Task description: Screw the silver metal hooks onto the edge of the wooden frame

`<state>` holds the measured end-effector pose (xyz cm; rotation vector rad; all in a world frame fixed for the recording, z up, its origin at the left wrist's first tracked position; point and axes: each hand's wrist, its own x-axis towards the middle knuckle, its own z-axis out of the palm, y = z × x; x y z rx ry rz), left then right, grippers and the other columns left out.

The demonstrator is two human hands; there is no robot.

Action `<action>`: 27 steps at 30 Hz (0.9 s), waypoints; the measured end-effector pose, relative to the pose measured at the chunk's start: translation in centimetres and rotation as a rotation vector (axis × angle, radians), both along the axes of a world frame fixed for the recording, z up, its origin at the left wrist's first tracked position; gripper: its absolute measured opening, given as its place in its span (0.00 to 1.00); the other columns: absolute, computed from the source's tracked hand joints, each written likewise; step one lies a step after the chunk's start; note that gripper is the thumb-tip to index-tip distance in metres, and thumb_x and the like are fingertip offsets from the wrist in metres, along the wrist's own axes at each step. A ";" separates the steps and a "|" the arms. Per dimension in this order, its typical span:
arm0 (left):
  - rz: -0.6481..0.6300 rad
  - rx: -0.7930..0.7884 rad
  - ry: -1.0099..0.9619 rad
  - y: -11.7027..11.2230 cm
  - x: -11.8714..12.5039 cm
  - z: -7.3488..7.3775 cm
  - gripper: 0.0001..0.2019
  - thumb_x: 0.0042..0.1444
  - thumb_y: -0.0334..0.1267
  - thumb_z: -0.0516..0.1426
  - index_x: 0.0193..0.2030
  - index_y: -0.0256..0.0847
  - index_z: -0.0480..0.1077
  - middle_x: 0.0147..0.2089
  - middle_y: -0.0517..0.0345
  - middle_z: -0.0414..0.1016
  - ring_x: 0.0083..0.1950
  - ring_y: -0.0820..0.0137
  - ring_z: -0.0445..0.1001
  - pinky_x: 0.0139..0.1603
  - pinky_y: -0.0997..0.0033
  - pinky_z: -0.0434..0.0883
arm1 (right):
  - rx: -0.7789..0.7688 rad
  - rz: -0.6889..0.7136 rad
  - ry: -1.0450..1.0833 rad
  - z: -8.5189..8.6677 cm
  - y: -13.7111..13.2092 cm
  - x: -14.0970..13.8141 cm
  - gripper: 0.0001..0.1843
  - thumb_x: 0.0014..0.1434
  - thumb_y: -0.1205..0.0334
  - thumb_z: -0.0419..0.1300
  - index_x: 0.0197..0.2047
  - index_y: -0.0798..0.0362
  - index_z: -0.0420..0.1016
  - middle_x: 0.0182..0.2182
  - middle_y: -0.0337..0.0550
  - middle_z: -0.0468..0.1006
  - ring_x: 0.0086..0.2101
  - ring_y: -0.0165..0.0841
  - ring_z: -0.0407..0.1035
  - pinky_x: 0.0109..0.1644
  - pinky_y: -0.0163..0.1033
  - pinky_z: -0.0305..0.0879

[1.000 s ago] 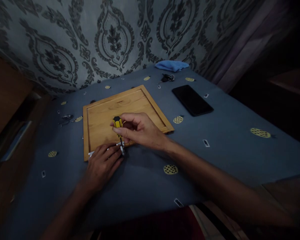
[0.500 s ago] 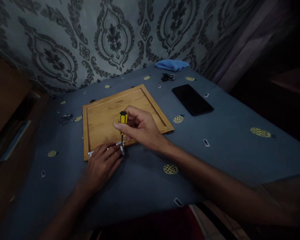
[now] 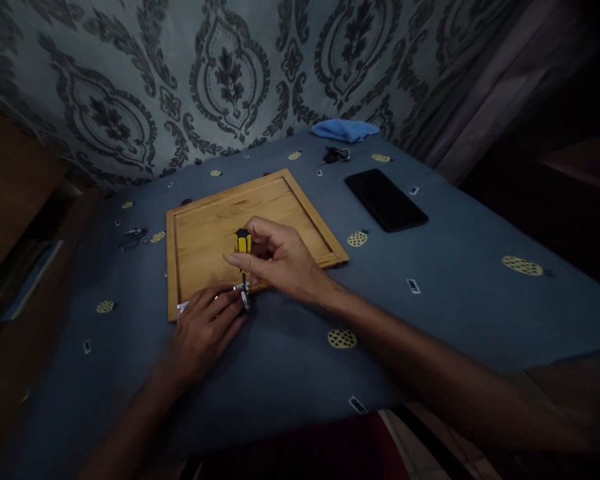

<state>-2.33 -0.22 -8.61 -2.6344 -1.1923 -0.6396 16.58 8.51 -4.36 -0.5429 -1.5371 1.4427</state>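
On the bench [image 3: 290, 380], between its near and far edges, lies the wooden panel [image 3: 210, 243]. Our right hand [image 3: 283, 260] grips the screwdriver [image 3: 243, 242] at a metal fitting [image 3: 246, 301]; whether our left hand [image 3: 207, 327] grips, we cannot tell.

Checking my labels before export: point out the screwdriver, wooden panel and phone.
Screwdriver [image 3: 243, 241]: head view, yellow-and-black handle.
Wooden panel [image 3: 220, 233]: head view, bare recessed face.
Phone [image 3: 386, 200]: head view, black upper face.

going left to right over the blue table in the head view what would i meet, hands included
small metal piece → left hand → right hand holding the screwdriver → keys → black phone
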 end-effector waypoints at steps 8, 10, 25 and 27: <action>-0.010 0.016 -0.012 0.1 0.0 0.0 0.08 0.70 0.35 0.56 0.51 0.37 0.73 0.49 0.52 0.83 0.52 0.58 0.78 0.51 0.56 0.75 | 0.083 0.064 -0.106 0.6 0.0 0.7 0.20 0.64 0.47 0.62 0.29 0.50 0.61 0.24 0.32 0.63 0.25 0.27 0.63 0.28 0.34 0.60; -0.009 0.016 -0.007 0.1 0.0 0.1 0.08 0.70 0.35 0.56 0.51 0.37 0.73 0.49 0.52 0.83 0.52 0.58 0.78 0.51 0.57 0.74 | 0.079 0.052 -0.087 0.5 -0.1 0.6 0.20 0.63 0.48 0.63 0.28 0.50 0.61 0.22 0.30 0.59 0.23 0.26 0.60 0.26 0.34 0.57; -0.008 0.029 -0.005 0.1 0.0 0.0 0.08 0.70 0.36 0.56 0.51 0.37 0.73 0.48 0.52 0.83 0.52 0.57 0.78 0.50 0.56 0.75 | 0.066 0.062 -0.071 0.4 0.2 0.5 0.16 0.61 0.54 0.64 0.29 0.50 0.63 0.20 0.28 0.57 0.22 0.25 0.56 0.24 0.33 0.52; -0.011 0.025 -0.005 0.1 0.0 0.0 0.08 0.70 0.36 0.56 0.52 0.37 0.73 0.49 0.52 0.83 0.52 0.58 0.78 0.50 0.56 0.75 | 0.044 0.050 -0.052 0.3 0.1 0.4 0.17 0.59 0.53 0.67 0.30 0.50 0.64 0.20 0.28 0.58 0.21 0.25 0.55 0.24 0.33 0.51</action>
